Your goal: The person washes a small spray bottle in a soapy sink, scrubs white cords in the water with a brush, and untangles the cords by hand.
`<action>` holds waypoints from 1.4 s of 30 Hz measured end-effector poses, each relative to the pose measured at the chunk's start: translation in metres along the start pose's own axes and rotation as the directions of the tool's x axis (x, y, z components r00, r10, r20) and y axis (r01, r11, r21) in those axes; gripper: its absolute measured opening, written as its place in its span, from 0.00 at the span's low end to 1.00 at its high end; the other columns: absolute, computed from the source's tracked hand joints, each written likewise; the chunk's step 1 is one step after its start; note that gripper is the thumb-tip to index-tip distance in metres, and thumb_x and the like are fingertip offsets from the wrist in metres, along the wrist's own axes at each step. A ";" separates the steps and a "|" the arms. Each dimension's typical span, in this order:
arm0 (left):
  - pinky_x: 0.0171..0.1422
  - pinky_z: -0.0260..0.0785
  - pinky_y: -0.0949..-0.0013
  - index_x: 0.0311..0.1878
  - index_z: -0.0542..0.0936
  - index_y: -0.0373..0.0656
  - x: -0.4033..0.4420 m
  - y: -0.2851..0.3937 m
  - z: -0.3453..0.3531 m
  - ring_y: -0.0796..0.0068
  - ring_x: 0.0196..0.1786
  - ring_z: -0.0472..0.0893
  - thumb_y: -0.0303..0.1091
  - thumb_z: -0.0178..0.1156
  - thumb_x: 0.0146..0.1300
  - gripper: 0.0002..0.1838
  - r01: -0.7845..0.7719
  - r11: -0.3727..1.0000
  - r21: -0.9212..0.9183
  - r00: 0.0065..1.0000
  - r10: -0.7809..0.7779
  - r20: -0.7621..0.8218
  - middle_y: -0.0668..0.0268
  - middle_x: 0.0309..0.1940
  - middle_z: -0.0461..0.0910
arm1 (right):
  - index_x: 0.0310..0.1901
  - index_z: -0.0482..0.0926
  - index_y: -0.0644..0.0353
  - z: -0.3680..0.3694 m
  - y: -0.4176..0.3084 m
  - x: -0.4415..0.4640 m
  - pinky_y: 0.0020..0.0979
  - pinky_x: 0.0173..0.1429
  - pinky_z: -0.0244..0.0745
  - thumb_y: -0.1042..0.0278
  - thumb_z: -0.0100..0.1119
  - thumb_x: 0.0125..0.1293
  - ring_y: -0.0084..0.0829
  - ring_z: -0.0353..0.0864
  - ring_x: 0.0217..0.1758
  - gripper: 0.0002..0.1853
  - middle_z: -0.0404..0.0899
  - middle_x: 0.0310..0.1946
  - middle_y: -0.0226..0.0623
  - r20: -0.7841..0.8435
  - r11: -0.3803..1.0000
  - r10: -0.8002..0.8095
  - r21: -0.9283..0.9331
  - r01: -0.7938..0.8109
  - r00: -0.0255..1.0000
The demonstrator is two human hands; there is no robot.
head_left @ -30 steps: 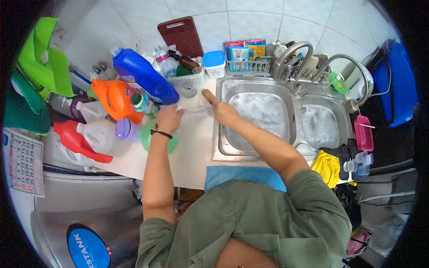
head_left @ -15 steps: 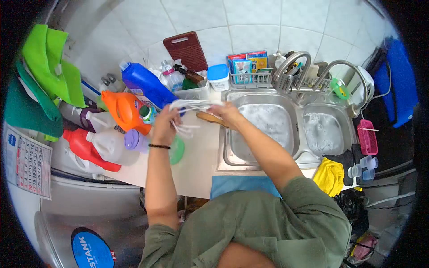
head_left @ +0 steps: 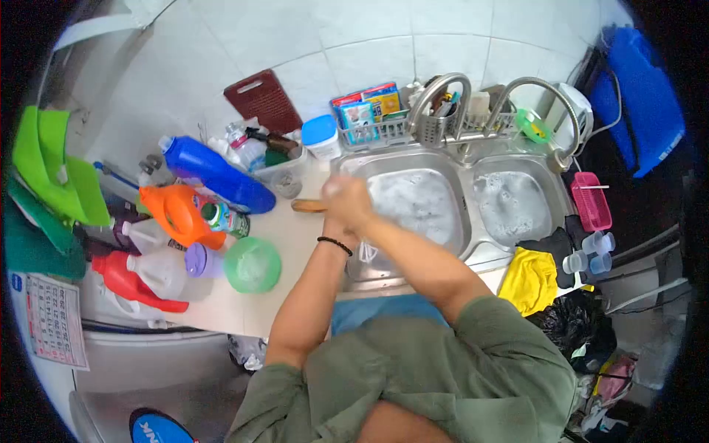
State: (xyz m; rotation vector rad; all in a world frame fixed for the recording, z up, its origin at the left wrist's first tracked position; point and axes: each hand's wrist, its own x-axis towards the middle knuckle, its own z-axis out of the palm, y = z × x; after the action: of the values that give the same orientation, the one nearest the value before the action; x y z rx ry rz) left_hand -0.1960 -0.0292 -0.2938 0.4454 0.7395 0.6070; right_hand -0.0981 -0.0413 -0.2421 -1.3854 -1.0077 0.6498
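We look through one wide-angle camera worn on the head, facing forward and steeply down over the green shirt (head_left: pixel 391 354). We sit fairly close above the hands (head_left: pixel 348 203), which fall near mid-frame, with the double sink (head_left: pixel 467 181) to their right and the tiled wall (head_left: pixel 369 63) across the top

Worktop (head_left: pixel 292 244), left: jugs (head_left: pixel 159 273), bottles (head_left: pixel 218 175); bowl (head_left: pixel 252 264) right of jugs. Sink (head_left: pixel 461 214) right: 2 basins, suds (head_left: pixel 415 196) in both. Handle (head_left: pixel 305 206) between bowl and sink. Far: tub (head_left: pixel 320 140), just left of wire rack (head_left: pixel 377 134); rack behind left basin. Cloth (head_left: pixel 529 280) near side, right.
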 end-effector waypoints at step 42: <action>0.40 0.66 0.63 0.59 0.69 0.47 0.021 -0.067 0.031 0.69 0.43 0.73 0.61 0.49 0.61 0.32 -0.352 0.904 0.241 0.810 0.166 0.562 0.64 0.41 0.74 | 0.33 0.83 0.53 -0.058 0.016 -0.062 0.42 0.45 0.73 0.57 0.56 0.60 0.46 0.80 0.39 0.11 0.82 0.34 0.45 -0.316 0.998 -0.058 0.014 0.066 0.947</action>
State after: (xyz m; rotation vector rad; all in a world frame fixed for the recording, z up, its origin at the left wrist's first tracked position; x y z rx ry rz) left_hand -0.1373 -0.0707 -0.3216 1.0052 0.2381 0.5784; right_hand -0.0730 -0.1214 -0.2642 -1.3783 -0.7810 0.3760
